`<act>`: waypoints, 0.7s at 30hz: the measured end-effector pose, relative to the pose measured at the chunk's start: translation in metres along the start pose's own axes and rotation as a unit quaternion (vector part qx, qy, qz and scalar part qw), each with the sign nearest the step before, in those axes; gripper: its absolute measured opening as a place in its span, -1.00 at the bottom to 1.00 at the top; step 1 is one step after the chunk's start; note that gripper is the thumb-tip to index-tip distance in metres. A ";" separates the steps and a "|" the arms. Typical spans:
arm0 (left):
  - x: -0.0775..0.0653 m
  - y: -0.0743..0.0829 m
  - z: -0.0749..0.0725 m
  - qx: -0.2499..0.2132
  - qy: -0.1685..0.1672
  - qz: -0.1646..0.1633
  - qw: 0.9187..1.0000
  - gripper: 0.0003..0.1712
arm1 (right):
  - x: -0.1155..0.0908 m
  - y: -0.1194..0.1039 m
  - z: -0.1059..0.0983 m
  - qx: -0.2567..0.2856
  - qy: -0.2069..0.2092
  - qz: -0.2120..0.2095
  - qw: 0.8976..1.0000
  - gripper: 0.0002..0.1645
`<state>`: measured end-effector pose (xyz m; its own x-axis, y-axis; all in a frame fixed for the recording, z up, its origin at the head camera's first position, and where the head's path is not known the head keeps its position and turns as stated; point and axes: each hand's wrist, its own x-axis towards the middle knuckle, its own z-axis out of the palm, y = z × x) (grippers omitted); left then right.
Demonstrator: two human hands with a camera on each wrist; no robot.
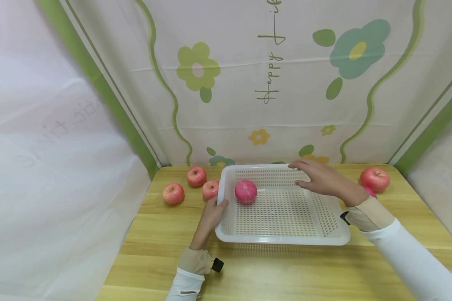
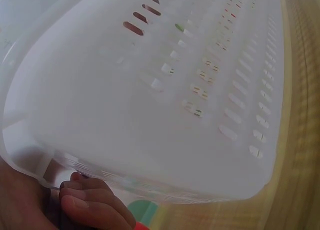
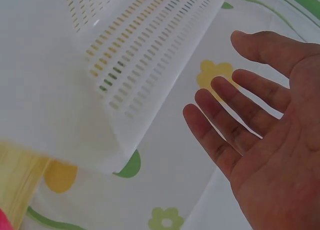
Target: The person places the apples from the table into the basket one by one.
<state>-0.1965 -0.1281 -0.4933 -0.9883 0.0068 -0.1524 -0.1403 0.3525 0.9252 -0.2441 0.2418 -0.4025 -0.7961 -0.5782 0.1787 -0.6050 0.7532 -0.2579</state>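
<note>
A white perforated plastic basket [image 1: 282,240] spans the middle of the head view. My left hand [image 1: 212,215] grips its left rim, thumb on top; in the left wrist view its curled fingers [image 2: 95,202] show under the basket's edge. Inside, toward the left end, lies a pinkish-red round fruit [image 1: 245,192]. Over the basket's far right part is my right hand [image 1: 320,177], fingers spread and holding nothing. The right wrist view shows that palm [image 3: 270,180] apart from the basket wall [image 3: 145,54].
Left of the basket are a red apple [image 1: 173,193], another apple [image 1: 196,176] behind it, and a third apple [image 1: 210,190] beside the rim. A larger red apple [image 1: 375,179] sits at the back right, with a bright pink thing [image 1: 370,192] partly hidden by my right wrist. A flowered curtain [image 1: 233,104] stands behind the wooden table [image 1: 143,255].
</note>
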 end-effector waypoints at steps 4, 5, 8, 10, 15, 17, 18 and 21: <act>0.001 -0.002 0.000 0.001 0.001 0.009 1.000 -0.48 | -0.010 0.006 -0.003 0.006 0.008 0.011 1.000 -0.40; 0.001 -0.003 0.000 0.001 0.001 0.012 1.000 -0.49 | -0.013 0.008 -0.004 0.006 0.010 0.017 1.000 -0.39; 0.002 -0.004 0.000 0.001 0.002 0.019 1.000 -0.49 | -0.020 0.012 -0.006 0.012 0.014 0.032 0.999 -0.39; 0.001 -0.004 0.000 0.001 0.002 0.020 1.000 -0.49 | -0.024 0.014 -0.008 0.013 0.017 0.040 0.999 -0.40; 0.000 -0.003 0.001 -0.002 -0.002 0.015 1.000 -0.49 | -0.036 0.020 -0.010 0.013 0.030 0.043 0.999 -0.41; 0.000 -0.003 0.001 -0.001 -0.003 0.013 1.000 -0.49 | -0.041 0.022 -0.010 0.015 0.035 0.043 0.998 -0.40; 0.000 -0.003 0.001 -0.001 -0.002 0.013 1.000 -0.49 | -0.043 0.023 -0.009 0.015 0.037 0.044 0.998 -0.39; 0.001 -0.003 0.001 -0.001 0.000 0.014 1.000 -0.50 | -0.050 0.027 -0.008 0.018 0.042 0.047 0.998 -0.38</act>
<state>-0.1964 -0.1283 -0.4969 -0.9918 0.0172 -0.1265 -0.1125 0.3496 0.9301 -0.2211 0.2934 -0.4109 -0.8488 -0.4759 0.2302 -0.5276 0.7905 -0.3111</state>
